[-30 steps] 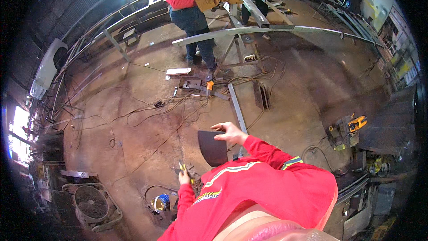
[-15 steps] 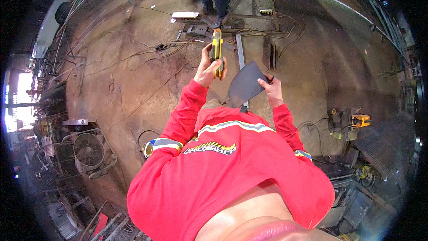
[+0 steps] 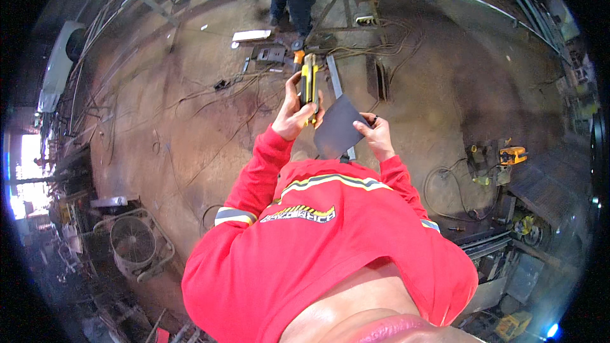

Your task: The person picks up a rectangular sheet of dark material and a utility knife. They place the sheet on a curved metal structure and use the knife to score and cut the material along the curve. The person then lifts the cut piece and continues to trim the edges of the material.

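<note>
Since a moment ago the cutter [image 3: 309,82] has risen slightly; left hand [image 3: 293,114] fingers wrap it, just left of the dark sheet [image 3: 338,127], whose edge the right hand [image 3: 376,136] pinches.

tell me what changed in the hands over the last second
The left hand came up from low by the body and now holds the yellow tool upright beside the dark sheet. The right hand kept hold of the sheet throughout.
</note>
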`<action>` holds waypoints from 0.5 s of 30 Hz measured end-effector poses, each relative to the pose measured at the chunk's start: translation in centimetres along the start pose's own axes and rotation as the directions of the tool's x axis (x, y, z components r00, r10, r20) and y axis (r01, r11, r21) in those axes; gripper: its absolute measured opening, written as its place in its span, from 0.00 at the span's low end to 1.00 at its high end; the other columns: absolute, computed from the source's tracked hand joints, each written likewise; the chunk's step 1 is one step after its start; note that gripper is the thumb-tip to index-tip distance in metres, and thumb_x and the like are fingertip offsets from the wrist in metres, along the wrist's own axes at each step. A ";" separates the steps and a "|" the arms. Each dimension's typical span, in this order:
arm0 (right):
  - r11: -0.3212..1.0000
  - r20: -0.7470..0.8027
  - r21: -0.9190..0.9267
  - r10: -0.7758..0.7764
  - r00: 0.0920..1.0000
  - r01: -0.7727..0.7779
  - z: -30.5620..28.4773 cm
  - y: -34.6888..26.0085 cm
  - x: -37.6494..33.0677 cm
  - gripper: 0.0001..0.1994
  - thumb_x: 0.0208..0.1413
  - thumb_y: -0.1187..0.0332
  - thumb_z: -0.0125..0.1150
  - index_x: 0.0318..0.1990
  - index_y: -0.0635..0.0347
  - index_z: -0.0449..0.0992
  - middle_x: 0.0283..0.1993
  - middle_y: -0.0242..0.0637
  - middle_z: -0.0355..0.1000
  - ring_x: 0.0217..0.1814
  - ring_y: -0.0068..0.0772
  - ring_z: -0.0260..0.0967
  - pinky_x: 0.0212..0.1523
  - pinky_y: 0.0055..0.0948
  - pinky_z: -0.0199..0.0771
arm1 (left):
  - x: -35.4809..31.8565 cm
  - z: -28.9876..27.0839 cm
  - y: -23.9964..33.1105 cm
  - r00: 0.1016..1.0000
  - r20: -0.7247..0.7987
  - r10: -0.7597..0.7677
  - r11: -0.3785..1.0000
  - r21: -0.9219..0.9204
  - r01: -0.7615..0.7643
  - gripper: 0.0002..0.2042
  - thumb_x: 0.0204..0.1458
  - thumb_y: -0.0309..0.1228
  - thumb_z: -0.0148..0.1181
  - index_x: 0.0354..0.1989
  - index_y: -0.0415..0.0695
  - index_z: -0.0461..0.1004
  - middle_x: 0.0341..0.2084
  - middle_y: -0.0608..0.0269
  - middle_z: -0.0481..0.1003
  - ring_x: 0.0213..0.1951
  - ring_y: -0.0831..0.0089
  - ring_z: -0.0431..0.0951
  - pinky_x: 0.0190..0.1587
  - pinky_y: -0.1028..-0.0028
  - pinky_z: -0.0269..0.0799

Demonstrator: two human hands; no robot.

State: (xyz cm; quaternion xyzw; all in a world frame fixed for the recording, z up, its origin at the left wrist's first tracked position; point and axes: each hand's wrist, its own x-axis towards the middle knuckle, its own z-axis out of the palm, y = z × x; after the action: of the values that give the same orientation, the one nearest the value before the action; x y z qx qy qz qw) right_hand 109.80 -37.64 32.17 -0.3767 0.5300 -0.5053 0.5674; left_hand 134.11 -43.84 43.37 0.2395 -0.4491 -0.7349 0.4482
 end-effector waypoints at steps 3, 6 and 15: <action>0.999 0.059 -0.031 -0.021 0.998 0.023 1.1 -2.0 0.6 0.13 0.50 0.75 0.68 0.44 0.67 0.78 0.38 0.29 0.77 0.38 0.17 0.71 0.42 0.19 0.71 | -0.5 -0.8 -0.5 1.000 -0.010 0.020 0.999 -0.045 -0.021 0.38 0.52 0.15 0.48 0.67 0.55 0.36 0.41 0.55 0.66 0.28 0.67 0.74 0.26 0.69 0.71; 0.997 0.133 -0.062 -0.034 0.991 0.043 1.8 -3.7 0.8 0.13 0.50 0.74 0.68 0.43 0.66 0.78 0.37 0.28 0.77 0.37 0.16 0.71 0.41 0.19 0.71 | -1.2 -0.9 -0.2 0.999 -0.046 -0.007 0.997 -0.072 0.003 0.38 0.51 0.15 0.47 0.66 0.57 0.37 0.42 0.56 0.66 0.30 0.67 0.74 0.26 0.69 0.71; 0.979 0.350 -0.158 -0.069 0.934 0.131 4.6 -11.3 -0.9 0.08 0.53 0.73 0.66 0.40 0.64 0.79 0.34 0.25 0.75 0.36 0.13 0.68 0.39 0.18 0.69 | -2.2 -2.0 1.7 0.973 -0.229 0.024 0.951 0.304 0.048 0.19 0.50 0.19 0.57 0.52 0.39 0.66 0.27 0.68 0.70 0.24 0.81 0.71 0.23 0.79 0.67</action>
State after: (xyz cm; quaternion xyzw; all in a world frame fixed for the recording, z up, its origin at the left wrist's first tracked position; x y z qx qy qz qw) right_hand 112.42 -39.63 43.96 -0.5348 0.4465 -0.4107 0.5882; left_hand 137.43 -43.14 43.73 0.3927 -0.5018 -0.6259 0.4496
